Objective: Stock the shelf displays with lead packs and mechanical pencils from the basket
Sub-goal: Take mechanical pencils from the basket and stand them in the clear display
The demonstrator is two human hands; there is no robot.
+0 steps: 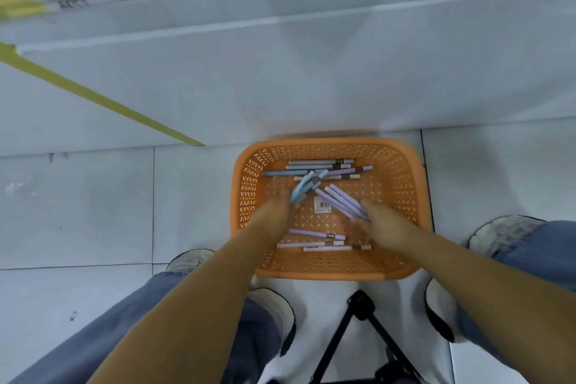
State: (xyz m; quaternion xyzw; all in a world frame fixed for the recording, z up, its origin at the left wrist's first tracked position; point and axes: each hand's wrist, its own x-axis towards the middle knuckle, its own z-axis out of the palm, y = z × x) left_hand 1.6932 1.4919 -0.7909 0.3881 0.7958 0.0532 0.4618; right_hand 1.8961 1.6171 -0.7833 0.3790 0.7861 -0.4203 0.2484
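Left hand (274, 212) gripping blue pencils (304, 188), right hand (381, 224) purple pencils (341, 201) (over basket (246, 193))

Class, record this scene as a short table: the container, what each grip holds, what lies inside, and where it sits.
container: orange basket, on the tiled floor
left grip: holds blue pencils
right grip: holds purple pencils
in basket: loose pencils along the far and near sides, a white label
image quality: hands blurred
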